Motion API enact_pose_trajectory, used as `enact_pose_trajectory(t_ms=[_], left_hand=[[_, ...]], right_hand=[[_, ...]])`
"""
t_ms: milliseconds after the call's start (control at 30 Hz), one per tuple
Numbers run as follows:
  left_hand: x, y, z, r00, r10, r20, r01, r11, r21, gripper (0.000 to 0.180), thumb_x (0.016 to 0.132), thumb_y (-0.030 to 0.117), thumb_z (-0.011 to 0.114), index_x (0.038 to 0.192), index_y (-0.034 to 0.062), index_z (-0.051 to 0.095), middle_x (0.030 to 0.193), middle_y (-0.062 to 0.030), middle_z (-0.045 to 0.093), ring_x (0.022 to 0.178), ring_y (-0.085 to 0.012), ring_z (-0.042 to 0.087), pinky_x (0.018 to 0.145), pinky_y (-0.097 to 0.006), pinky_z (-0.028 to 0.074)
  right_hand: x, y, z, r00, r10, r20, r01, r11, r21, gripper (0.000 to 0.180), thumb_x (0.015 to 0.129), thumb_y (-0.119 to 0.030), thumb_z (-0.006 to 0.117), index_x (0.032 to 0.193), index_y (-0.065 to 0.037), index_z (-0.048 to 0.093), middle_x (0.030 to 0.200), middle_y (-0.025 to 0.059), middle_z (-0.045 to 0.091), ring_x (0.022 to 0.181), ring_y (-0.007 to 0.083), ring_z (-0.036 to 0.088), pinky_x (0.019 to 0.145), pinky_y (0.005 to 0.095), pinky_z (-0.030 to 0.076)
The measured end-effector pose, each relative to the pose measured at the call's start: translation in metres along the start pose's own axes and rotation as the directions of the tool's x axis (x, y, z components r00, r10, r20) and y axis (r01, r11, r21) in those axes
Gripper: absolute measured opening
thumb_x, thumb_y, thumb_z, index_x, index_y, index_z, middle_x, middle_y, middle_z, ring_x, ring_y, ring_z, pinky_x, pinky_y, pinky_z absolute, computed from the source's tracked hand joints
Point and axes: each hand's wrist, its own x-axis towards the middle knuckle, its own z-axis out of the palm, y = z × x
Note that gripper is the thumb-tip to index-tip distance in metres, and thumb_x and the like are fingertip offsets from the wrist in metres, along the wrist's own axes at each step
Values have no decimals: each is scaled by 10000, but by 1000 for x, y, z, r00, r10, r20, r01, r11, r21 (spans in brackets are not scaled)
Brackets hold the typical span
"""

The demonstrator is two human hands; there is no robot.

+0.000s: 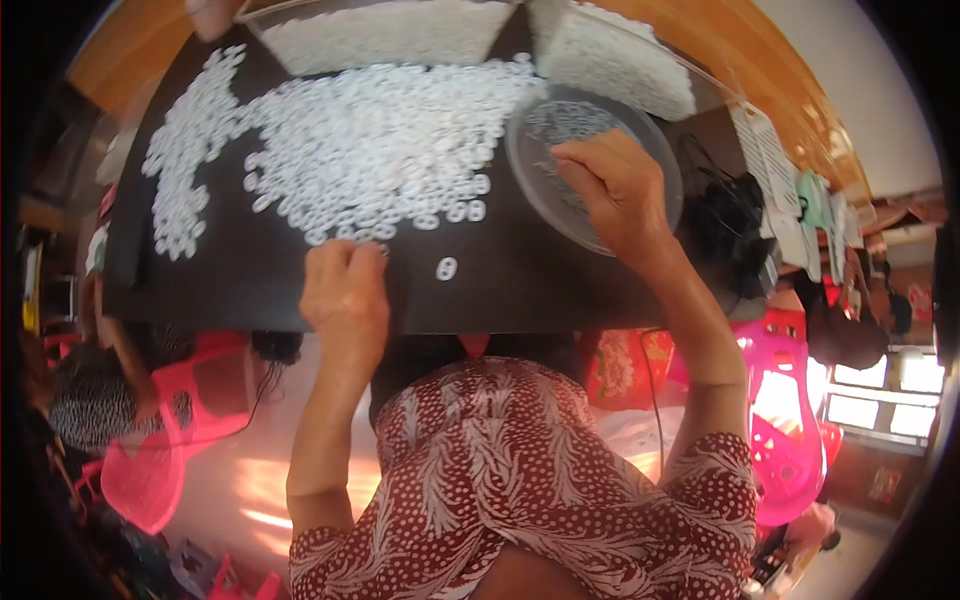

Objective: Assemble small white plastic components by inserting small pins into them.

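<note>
A wide pile of small white oval plastic pieces (380,140) covers the middle of the dark table. At the pile's near edge is my left hand (345,290), its fingers curled down by the closest pieces; the fingertips are hidden, so what they hold does not show. One white oval piece (446,268) lies apart, to the right of that hand. My right hand (618,190) is closed in a pinch over a round clear tub (520,165). Small grey metal-looking parts (570,120) lie inside the tub. Whatever the right fingers hold is too small to make out.
Two clear bins of white pieces (390,35) (620,65) stand at the back. A separate strip of ovals (185,170) lies at left, with another person's fingertip (210,15) above it. A black bag (735,220) sits right of the tub. Pink chairs (785,420) stand below.
</note>
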Motion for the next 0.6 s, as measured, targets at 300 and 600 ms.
enact_pose_trajectory(t_ms=[300, 600], left_hand=[[6, 0, 5, 999, 34, 29, -33, 998, -52, 156, 701, 2, 712, 814, 65, 624, 780, -71, 548, 748, -264, 557, 611, -371, 465], [9, 6, 0, 997, 35, 65, -30, 997, -67, 177, 706, 20, 714, 863, 70, 649, 760, -75, 541, 755, -267, 559, 617, -374, 460]], right_hand=[[-25, 36, 2, 995, 85, 48, -83, 996, -39, 74, 764, -64, 687, 836, -49, 679, 705, 92, 600, 689, 261, 571, 621, 362, 447], [-12, 64, 49, 973, -101, 205, 155, 952, -266, 85, 691, -82, 700, 741, -82, 632, 741, 81, 542, 784, 287, 535, 660, 385, 454]])
